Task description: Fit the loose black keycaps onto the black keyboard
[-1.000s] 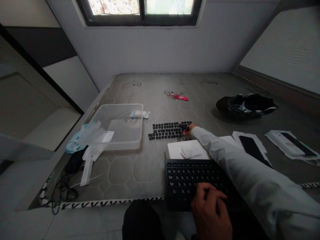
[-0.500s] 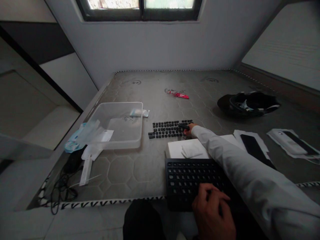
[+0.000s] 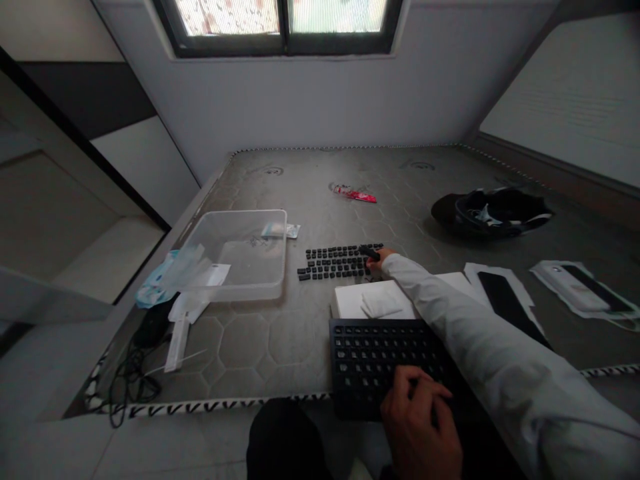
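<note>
My right hand [image 3: 379,259] reaches out over rows of loose black keycaps [image 3: 333,261] laid on the grey quilted mattress. Its fingers are closed around a slim black pen-like tool [image 3: 369,253], whose tip lies over the upper rows toward their right end. Nearer to me is a black keyboard [image 3: 357,373], with rows of square key positions facing up. My left hand [image 3: 423,420] lies on its lower right part, fingers bent and holding it. The fingertips are partly in shadow. My right sleeve covers part of the keyboard's right side.
A white box [image 3: 345,300] with folded white tissue [image 3: 383,303] sits behind the keyboard. Left stands a clear plastic bin [image 3: 250,291], near a black cable [image 3: 127,383]. A black cap [image 3: 450,212], white-and-black packages [image 3: 505,293] and a red packet [image 3: 357,195] lie farther off.
The view has tilted up slightly, so the scene sits a little lower. My right hand stays at the keycaps with the black tool. My left hand remains on the keyboard.
</note>
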`<act>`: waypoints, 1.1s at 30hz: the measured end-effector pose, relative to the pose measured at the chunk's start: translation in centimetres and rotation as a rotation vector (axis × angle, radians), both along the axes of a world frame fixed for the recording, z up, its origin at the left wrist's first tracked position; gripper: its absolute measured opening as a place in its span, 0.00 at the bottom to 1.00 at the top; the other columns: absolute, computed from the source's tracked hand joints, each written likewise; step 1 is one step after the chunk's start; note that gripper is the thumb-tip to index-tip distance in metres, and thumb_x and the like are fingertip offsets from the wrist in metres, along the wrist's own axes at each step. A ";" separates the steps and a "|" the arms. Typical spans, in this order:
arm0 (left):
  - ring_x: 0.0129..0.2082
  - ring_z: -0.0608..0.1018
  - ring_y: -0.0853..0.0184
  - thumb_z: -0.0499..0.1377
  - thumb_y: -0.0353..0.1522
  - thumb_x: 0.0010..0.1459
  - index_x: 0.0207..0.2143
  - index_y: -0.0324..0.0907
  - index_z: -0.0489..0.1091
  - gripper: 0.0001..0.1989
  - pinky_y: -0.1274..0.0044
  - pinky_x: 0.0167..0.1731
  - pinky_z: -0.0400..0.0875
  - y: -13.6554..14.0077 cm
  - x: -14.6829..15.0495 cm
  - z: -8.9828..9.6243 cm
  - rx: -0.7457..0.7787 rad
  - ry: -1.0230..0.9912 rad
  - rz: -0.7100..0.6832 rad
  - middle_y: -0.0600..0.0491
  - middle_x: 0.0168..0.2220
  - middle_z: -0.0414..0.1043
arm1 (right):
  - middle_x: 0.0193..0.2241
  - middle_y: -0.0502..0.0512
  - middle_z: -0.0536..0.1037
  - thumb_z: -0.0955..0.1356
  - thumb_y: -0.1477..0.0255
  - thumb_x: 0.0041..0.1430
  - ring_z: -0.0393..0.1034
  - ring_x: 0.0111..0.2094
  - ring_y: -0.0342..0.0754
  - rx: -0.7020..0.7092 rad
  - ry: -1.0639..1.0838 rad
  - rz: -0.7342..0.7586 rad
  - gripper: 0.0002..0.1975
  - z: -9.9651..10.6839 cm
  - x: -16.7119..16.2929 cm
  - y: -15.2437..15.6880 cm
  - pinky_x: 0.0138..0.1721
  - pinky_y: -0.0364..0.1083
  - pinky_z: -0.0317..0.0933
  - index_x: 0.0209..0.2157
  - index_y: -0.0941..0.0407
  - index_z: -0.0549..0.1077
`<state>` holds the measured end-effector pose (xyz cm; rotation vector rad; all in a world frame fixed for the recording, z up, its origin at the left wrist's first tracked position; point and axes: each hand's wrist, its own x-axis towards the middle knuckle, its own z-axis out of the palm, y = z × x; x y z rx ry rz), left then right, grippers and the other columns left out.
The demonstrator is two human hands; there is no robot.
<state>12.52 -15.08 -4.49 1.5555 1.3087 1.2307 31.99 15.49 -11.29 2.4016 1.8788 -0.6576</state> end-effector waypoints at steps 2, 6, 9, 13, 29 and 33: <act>0.29 0.75 0.71 0.51 0.19 0.49 0.27 0.46 0.72 0.15 0.81 0.28 0.66 0.0 -0.1 -0.1 0.028 0.007 -0.006 0.55 0.30 0.71 | 0.34 0.54 0.82 0.70 0.65 0.55 0.76 0.39 0.53 0.077 -0.006 0.005 0.11 0.9 -0.1 -0.7 0.39 0.45 0.65 0.40 0.53 0.80; 0.30 0.75 0.71 0.52 0.19 0.49 0.28 0.46 0.72 0.15 0.80 0.29 0.67 -0.1 -0.3 -0.1 0.076 0.073 -0.032 0.56 0.31 0.71 | 0.40 0.54 0.81 0.68 0.61 0.59 0.73 0.45 0.54 0.241 0.002 0.058 0.13 3.2 0.0 -2.9 0.45 0.46 0.63 0.43 0.51 0.78; 0.31 0.76 0.71 0.53 0.19 0.51 0.29 0.46 0.72 0.14 0.80 0.31 0.68 -0.1 -0.6 0.1 0.106 0.124 -0.074 0.56 0.32 0.71 | 0.41 0.55 0.81 0.68 0.63 0.58 0.73 0.44 0.53 0.390 0.065 0.092 0.11 5.3 0.8 -5.8 0.45 0.46 0.62 0.41 0.52 0.77; 0.31 0.76 0.71 0.53 0.19 0.52 0.29 0.45 0.72 0.14 0.80 0.33 0.69 -0.3 -0.8 0.0 0.151 0.180 -0.095 0.56 0.33 0.71 | 0.40 0.55 0.80 0.68 0.62 0.57 0.72 0.43 0.52 0.495 0.222 0.085 0.11 8.0 2.9 -11.5 0.45 0.47 0.62 0.38 0.53 0.76; 0.42 0.74 0.63 0.58 0.23 0.55 0.33 0.47 0.76 0.10 0.69 0.45 0.66 -1.9 1.3 -0.9 0.408 0.429 -0.104 0.54 0.38 0.74 | 0.14 0.46 0.59 0.70 0.46 0.49 0.51 0.15 0.41 0.750 1.572 -0.431 0.24 10.1 4.5 -32.5 0.17 0.44 0.45 0.22 0.53 0.65; 0.48 0.73 0.62 0.57 0.26 0.58 0.47 0.49 0.74 0.16 0.66 0.51 0.63 -3.0 2.9 -1.4 0.465 0.523 -0.201 0.52 0.46 0.75 | 0.14 0.45 0.56 0.69 0.47 0.51 0.49 0.15 0.42 0.738 1.647 -0.451 0.23 8.8 4.0 -33.2 0.17 0.45 0.47 0.22 0.52 0.64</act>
